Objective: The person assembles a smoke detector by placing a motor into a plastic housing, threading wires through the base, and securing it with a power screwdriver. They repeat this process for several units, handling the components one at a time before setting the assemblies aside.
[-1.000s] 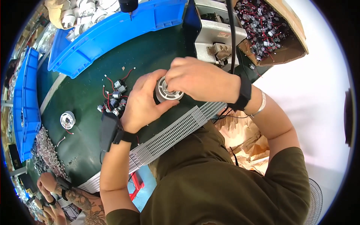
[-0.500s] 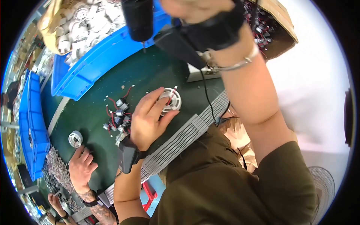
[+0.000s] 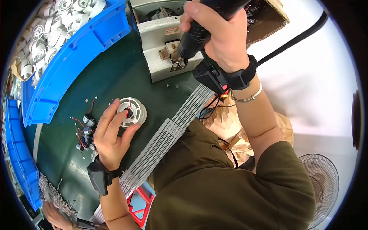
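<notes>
My left hand (image 3: 111,136) rests on the green tabletop with its fingers and thumb around a white round plastic housing (image 3: 142,112). A small connector on a red wire (image 3: 128,102) stands up from the middle of that housing. In my right hand (image 3: 228,44) is a black electric screwdriver (image 3: 195,39), tilted downward. Its tip is at the metal outlet of a grey box-shaped screw feeder (image 3: 161,31); whether a screw sits on the bit cannot be made out. Several small motors with red wires (image 3: 88,131) lie in a heap left of my left hand.
A blue bin (image 3: 78,57) of white plastic housings (image 3: 40,30) stands at the far left. A cardboard box (image 3: 274,23) is at the far right. A perforated white strip (image 3: 161,138) lines the near table edge. A co-worker's hand (image 3: 55,215) is by small parts (image 3: 57,197), lower left.
My right hand has brought the screwdriver down to the screw feeder. My left hand still holds the housing. The view has shifted, and the co-worker's hand has left the white part at the left.
</notes>
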Motion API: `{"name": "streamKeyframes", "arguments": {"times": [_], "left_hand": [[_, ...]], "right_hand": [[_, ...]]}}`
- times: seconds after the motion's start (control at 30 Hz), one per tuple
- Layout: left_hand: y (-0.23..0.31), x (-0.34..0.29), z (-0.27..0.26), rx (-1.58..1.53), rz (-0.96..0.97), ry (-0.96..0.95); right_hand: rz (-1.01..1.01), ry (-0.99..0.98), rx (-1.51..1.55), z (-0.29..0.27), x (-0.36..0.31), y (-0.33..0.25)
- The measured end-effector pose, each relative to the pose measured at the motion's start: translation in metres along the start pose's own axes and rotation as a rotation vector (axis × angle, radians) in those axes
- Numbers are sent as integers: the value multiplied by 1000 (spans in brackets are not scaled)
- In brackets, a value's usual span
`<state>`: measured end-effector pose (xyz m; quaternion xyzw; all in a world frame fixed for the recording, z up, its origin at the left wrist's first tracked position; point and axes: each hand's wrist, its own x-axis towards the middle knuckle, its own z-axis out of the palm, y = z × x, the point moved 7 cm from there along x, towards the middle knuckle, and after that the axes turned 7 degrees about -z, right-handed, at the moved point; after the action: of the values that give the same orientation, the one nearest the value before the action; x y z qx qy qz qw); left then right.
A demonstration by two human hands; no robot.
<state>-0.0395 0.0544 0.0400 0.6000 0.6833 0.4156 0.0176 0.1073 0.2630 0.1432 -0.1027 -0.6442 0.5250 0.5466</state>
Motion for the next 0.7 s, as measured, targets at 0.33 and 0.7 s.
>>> {"name": "streamKeyframes", "arguments": {"times": [0.33, 0.7], "left_hand": [[1, -2, 2, 44, 16, -12], [7, -5, 0, 166, 92, 15]], "right_hand": [[8, 30, 106, -2, -3, 8], [76, 7, 107, 2, -21, 5]]}}
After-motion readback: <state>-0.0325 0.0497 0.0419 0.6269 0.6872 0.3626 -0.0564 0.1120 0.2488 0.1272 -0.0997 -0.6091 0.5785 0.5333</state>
